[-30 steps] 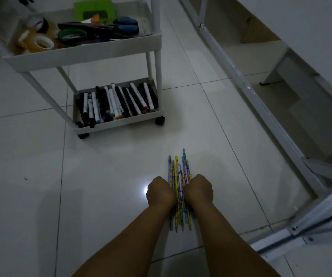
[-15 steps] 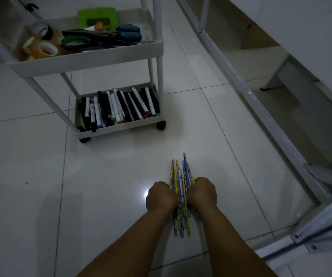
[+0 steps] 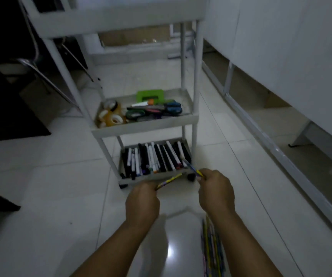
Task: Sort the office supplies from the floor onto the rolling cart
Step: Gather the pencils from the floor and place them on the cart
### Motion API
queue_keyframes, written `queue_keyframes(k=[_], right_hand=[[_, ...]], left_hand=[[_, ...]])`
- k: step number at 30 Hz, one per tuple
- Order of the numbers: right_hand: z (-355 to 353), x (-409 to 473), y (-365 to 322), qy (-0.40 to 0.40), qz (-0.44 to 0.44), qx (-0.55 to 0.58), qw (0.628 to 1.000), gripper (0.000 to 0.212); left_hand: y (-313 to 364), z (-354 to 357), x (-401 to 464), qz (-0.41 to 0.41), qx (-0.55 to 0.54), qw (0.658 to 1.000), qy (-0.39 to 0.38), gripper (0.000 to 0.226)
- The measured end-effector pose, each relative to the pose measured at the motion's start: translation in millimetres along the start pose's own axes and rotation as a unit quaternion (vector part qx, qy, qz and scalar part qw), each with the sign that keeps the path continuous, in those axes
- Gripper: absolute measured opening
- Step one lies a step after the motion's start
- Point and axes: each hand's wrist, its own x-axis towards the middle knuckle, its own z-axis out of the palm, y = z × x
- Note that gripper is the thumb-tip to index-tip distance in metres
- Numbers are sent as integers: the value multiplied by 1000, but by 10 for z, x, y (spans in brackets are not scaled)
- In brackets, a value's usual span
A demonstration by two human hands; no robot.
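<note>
Pencils are held in both hands above a glossy tiled floor, just before a white rolling cart.

A pale tile floor [image 3: 47, 196] with a bright glare spot is seen in a dim room; a white frame rail [image 3: 281, 154] runs along the right side, and dark furniture is set at the left edge. The rolling cart [image 3: 145, 126] stands ahead, with open floor on both sides of it. Markers [image 3: 155, 158] are laid in its bottom tray, tape rolls [image 3: 111, 114] and scissors [image 3: 155, 111] in the middle one. A yellow pencil [image 3: 169, 179] is gripped in the left hand [image 3: 142, 203], another pencil [image 3: 195, 170] is pinched in the right hand [image 3: 215, 193]. A blurred bundle of pencils [image 3: 211, 248] lies on the floor under the right forearm.
</note>
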Motion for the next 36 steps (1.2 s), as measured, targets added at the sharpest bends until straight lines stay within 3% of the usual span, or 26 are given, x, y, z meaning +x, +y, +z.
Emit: queue_keyframes(k=[3,6,11,13,15,21,24,28,30,33,36], right_hand=[[-367,220,-737,79,-167,-5,983,18],[-756,443,-1450,183,-325,0,928,20],[-1317,891,-2345,339,-439,-19,831,20],[-1524,1102,-2561,371,-441,-43,816,22],[-1699,1309,-2698,362,-428,-73,825,24],[-2021,1789,-2898,258,-393,-195,861,22],[-2116,1874,-2932,152,-353,-247,889,23],[-2252,1885,-2941,141,-319,-150,925,39],[-2306,1858,-2893,184,-313,-75,929,31],[-2377,1766,-2775,299,-305,111,897,27],[-2429,1714,-2665,362,-267,238,861,33]], left_hand=[[-17,-579,386,58,49,995,69,37],[16,-1140,678,108,101,981,128,38],[95,-1783,923,147,93,958,228,42],[116,-1956,973,156,73,953,251,43],[131,-2104,1030,165,71,947,266,46],[171,-2461,1268,197,61,922,327,38],[219,-2589,1340,205,59,916,341,37],[319,-2777,1386,213,51,902,372,34],[408,-2922,1432,216,39,893,394,33],[562,-3185,1603,211,51,890,401,34],[688,-3358,1871,173,77,921,339,34]])
